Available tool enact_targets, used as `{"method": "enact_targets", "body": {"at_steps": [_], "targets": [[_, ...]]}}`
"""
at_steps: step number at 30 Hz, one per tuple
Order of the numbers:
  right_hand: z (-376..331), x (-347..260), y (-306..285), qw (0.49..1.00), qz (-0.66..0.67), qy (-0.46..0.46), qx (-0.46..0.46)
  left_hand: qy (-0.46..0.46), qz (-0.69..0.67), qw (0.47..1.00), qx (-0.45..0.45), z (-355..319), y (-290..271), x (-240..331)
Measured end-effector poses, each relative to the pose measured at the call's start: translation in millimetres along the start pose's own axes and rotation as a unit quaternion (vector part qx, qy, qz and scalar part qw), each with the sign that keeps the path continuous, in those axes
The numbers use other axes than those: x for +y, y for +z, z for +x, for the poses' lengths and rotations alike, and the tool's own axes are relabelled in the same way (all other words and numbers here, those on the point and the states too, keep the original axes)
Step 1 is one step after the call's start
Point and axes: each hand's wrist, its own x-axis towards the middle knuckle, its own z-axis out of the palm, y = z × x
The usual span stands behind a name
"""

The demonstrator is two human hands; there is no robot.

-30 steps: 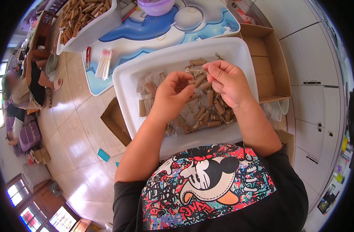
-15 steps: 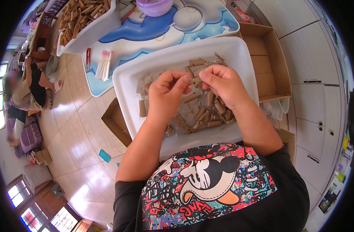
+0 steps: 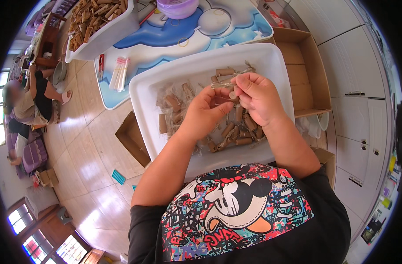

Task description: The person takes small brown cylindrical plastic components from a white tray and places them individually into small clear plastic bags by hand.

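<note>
My right hand [image 3: 259, 97] is closed in a pinch on a bundle of pale twine [image 3: 223, 85]. A small brown cylinder [image 3: 233, 95] sits just below the twine, by the right fingertips. Close beside it, my left hand [image 3: 204, 113] has its fingers bent and its thumb apart from them; its fingertips come near the twine. Both hands are above a large white plastic tub [image 3: 143, 88]. Inside lie several loose brown cylinders with twine [image 3: 243, 141], and clear plastic bags with brown pieces [image 3: 173, 102] on the left side.
A blue-and-white cartoon table [image 3: 165, 59] carries a bin of brown pieces [image 3: 117, 35], a purple bowl [image 3: 179, 8], a red cutter [image 3: 101, 67] and a bundle of clear bags [image 3: 120, 75]. Cardboard boxes [image 3: 302, 75] flank the tub. People sit far left [image 3: 27, 103].
My left hand has moved right and lower, and its thumb has come away from its fingers. The right hand has shifted slightly right, holding the twine up. The small cylinder now shows between the hands.
</note>
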Motion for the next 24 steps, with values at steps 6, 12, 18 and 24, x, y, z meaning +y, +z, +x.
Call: {"method": "enact_targets", "body": {"at_steps": [6, 12, 18, 24], "targets": [[0.8, -1.1, -4.1, 0.998, 0.047, 0.029, -0.026, 0.028, -0.062, 0.998, -0.002, 1.6, 6.7, 4.2], [5.4, -10.1, -17.2, 0.992, 0.088, 0.009, -0.090, -0.044, -0.117, 0.992, 0.012, -1.6, 0.9, 13.8], [-0.6, -14.8, -6.6, 0.959, -0.247, -0.077, -0.119, -0.023, -0.176, 0.983, 0.048, -5.2, -9.9, 26.5], [-3.1, -0.8, 6.0, 0.954, -0.262, -0.069, -0.130, -0.029, -0.114, 0.992, 0.045, -10.7, -14.5, 22.3]]}}
